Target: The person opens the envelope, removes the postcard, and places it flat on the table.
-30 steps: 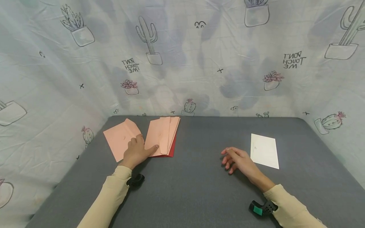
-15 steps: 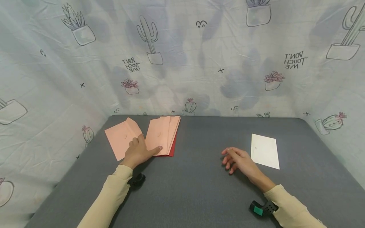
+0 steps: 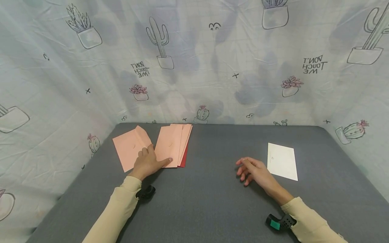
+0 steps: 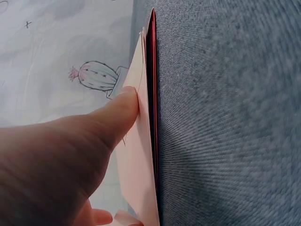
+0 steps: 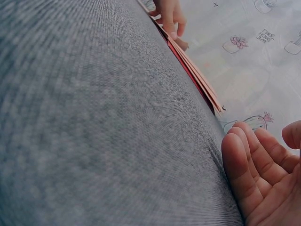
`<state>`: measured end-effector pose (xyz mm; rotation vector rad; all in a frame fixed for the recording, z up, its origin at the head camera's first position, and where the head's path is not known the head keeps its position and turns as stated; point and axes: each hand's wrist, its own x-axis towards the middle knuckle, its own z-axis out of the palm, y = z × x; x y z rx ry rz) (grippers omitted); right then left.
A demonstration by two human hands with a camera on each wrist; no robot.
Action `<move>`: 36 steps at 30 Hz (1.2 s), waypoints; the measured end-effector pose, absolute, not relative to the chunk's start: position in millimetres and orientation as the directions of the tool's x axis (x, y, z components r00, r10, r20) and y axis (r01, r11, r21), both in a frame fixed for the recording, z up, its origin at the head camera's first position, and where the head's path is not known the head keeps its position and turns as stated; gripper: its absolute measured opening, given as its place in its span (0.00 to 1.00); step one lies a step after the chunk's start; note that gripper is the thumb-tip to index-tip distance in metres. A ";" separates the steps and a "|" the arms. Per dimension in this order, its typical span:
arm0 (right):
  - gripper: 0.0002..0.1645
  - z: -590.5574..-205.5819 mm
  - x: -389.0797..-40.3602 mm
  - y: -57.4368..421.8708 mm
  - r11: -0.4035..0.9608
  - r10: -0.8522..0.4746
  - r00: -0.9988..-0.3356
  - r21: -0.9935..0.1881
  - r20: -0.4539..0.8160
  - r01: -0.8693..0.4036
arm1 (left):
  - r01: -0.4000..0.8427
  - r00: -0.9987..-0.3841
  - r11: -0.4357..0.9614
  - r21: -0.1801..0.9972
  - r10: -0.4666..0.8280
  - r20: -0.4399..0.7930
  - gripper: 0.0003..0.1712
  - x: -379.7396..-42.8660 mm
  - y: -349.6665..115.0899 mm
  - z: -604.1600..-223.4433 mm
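On the left of the table lies a pink envelope (image 3: 129,148) with its flap raised. Beside it sits a stack of pink envelopes (image 3: 165,140), fanned at the right side, with a red folded piece (image 3: 184,158) underneath. My left hand (image 3: 147,164) spans the two: its thumb presses on the top envelope near the front edge, and its fingers reach to the flap of the single envelope. In the left wrist view the thumb (image 4: 115,110) lies against the pink face (image 4: 136,165). My right hand (image 3: 255,172) hangs relaxed near the white card (image 3: 282,161), holding nothing.
The grey table (image 3: 209,202) ends at a patterned cloth backdrop (image 3: 194,67) along the back and sides. A black band (image 3: 146,192) is on the left wrist, and another black band (image 3: 281,221) with a green patch on the right.
The left thumb has shifted slightly right over the stack. The top pink envelope has slid a little toward me and covers more of the red piece's front edge. The right hand stays still.
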<state>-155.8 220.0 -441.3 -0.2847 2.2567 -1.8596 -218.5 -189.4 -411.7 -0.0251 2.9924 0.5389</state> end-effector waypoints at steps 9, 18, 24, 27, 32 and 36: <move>0.30 -441.1 -156.0 220.0 0.180 -0.281 -0.959 -0.983 -0.023 -0.029 | -0.044 -0.995 0.926 0.374 -0.006 -0.103 0.67 -218.4 -188.9 -409.6; 0.29 -441.8 -156.3 220.4 0.182 -0.280 -0.960 -0.983 -0.014 -0.039 | -0.068 -0.994 0.942 0.328 -0.036 -0.101 0.66 -215.2 -186.8 -404.6; 0.30 -441.5 -156.0 219.8 0.182 -0.283 -0.959 -0.983 -0.027 -0.026 | -0.084 -0.991 0.923 0.375 -0.039 -0.128 0.69 -216.6 -188.8 -407.2; 0.30 -441.3 -156.1 219.9 0.178 -0.283 -0.959 -0.984 -0.024 -0.028 | -0.088 -0.989 0.906 0.415 -0.031 -0.143 0.73 -219.0 -190.7 -408.1; 0.30 -441.5 -156.2 220.8 0.174 -0.290 -0.957 -0.984 -0.008 -0.045 | -0.101 -0.977 0.855 0.509 0.012 -0.214 0.72 -222.9 -196.7 -407.2; 0.29 -442.4 -155.8 222.0 0.183 -0.306 -0.952 -0.980 0.016 -0.075 | -0.119 -0.957 0.758 0.642 0.085 -0.277 0.64 -226.3 -206.7 -406.0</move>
